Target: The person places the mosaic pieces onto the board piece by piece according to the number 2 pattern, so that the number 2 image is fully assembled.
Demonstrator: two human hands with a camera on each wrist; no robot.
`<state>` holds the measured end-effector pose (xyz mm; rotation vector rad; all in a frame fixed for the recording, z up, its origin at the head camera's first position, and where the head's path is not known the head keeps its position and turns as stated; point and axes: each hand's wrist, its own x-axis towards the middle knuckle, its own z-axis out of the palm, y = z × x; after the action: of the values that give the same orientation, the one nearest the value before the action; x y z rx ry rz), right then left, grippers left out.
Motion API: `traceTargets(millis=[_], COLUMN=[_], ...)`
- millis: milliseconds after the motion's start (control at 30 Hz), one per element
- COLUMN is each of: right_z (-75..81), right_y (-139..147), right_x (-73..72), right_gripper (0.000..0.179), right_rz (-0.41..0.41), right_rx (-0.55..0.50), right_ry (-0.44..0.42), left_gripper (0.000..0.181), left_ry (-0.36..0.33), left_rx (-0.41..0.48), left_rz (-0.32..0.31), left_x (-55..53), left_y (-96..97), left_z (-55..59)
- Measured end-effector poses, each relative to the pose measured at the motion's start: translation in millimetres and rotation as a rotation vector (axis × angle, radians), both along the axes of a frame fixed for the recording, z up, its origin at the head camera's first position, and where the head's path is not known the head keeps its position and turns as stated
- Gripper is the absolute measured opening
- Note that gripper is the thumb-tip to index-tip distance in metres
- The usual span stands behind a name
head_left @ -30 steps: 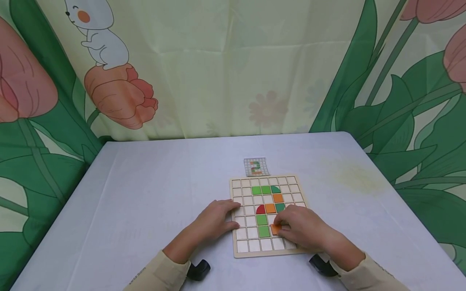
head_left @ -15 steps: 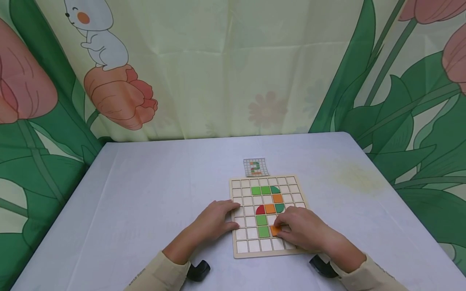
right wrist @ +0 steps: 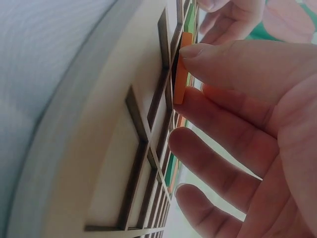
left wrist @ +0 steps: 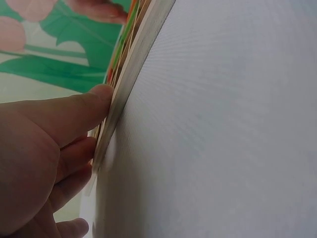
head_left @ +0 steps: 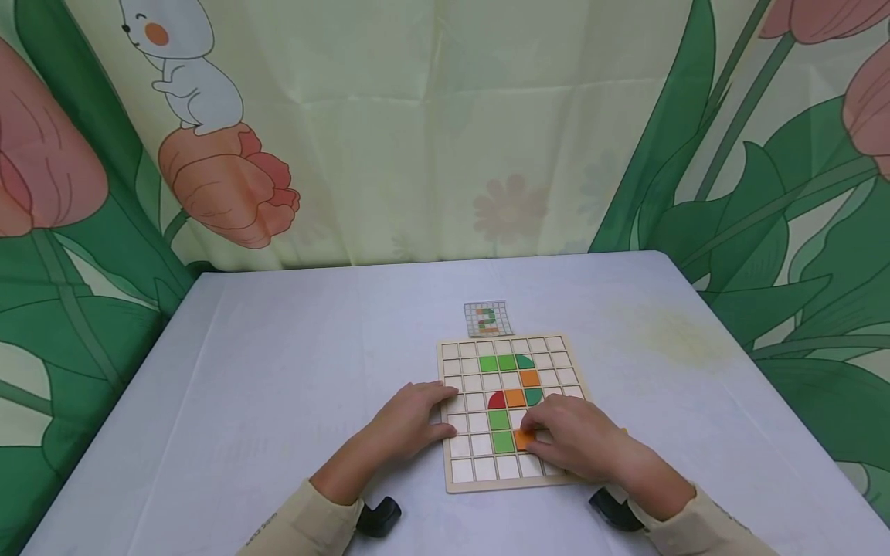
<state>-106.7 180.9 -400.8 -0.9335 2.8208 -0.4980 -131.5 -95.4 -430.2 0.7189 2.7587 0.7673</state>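
Observation:
A wooden grid board [head_left: 514, 486] lies on the white table. My right hand [head_left: 580, 436] pinches an orange square tile [head_left: 521, 440] between thumb and index finger, just right of a green square tile [head_left: 503, 442] in the lower rows. In the right wrist view, that orange tile [right wrist: 182, 74] stands tilted at its cell, one edge raised above the grid. My left hand [head_left: 409, 419] rests at the board's left edge with thumb and forefinger spread. The left wrist view has the left thumb [left wrist: 101, 96] touching the rim, the other fingers extended beyond it.
Several coloured tiles fill cells higher up, among them a red quarter-round tile [head_left: 497, 400] and an orange tile [head_left: 530, 378]. Behind the board lies a small printed pattern card [head_left: 487, 319]. A flower-patterned curtain [head_left: 389, 154] hangs past the table's back edge.

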Motion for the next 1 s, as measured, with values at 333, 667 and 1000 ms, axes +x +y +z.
traceTargets(millis=[333, 667, 1000], right_z=[-1.6, -2.3, -1.1], right_y=[-0.1, 1.0, 6.2], right_x=[-0.8, -1.6, -5.1], right_gripper=[0.009, 0.012, 0.013], right_rz=[-0.01, -0.025, -0.105], right_rx=[-0.001, -0.002, -0.038], right_ry=[-0.001, -0.034, -0.058], left_gripper=[0.056, 0.057, 0.057], left_ry=[-0.009, -0.012, -0.002], left_rx=[0.004, -0.002, -0.008], left_rz=[0.005, 0.008, 0.006], left_x=[-0.3, -0.5, -0.8], left_y=[0.2, 0.4, 0.3], left_z=[-0.5, -1.6, -1.4])
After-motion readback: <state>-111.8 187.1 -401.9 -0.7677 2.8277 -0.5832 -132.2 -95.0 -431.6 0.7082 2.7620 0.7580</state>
